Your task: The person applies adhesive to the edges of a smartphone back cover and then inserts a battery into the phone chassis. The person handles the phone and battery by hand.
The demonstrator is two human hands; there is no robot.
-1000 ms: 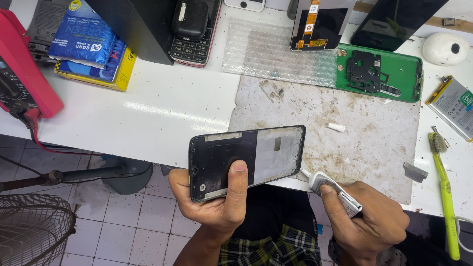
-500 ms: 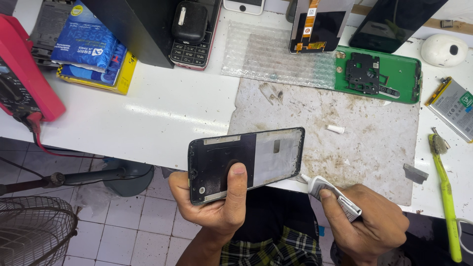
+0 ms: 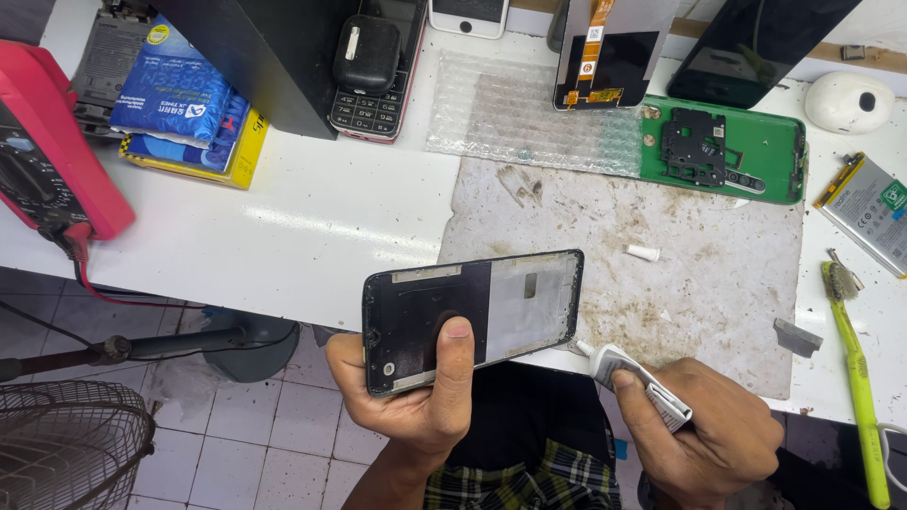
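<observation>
- Head view, lower centre: the left hand [image 3: 416, 401] clasps a black phone frame [image 3: 472, 316] from below, thumb pressed flat on its inner face, fingers wrapped round the near edge. The frame lies level, its long side running left to right, held out just off the near edge of the bench [image 3: 283, 227].
- Lower right: the right hand [image 3: 704, 439] is closed round a small white glue tube [image 3: 633, 378], its nozzle touching or nearly touching the frame's lower right corner; contact is too fine to tell.
- Progress, as a judgement: the frame is stripped bare, with no screen seated in it, and a screen with an orange flex [image 3: 609, 52] stands propped at the upper centre. Gluing appears to be under way at one corner; no bead of glue can be made out along the other edges, so most of the rim looks left to do, and the screen has yet to be fitted.
- Thing against grip: the frame sits inside the left grip at its lower left half, while its right half juts free toward the tube.
- Around them: a stained work mat [image 3: 661, 274] in the middle right, a tube cap [image 3: 643, 253] on it, a green phone back [image 3: 723, 146] above, a green toothbrush [image 3: 855, 368] at the right edge, a red meter [image 3: 52, 156] at the upper left.
</observation>
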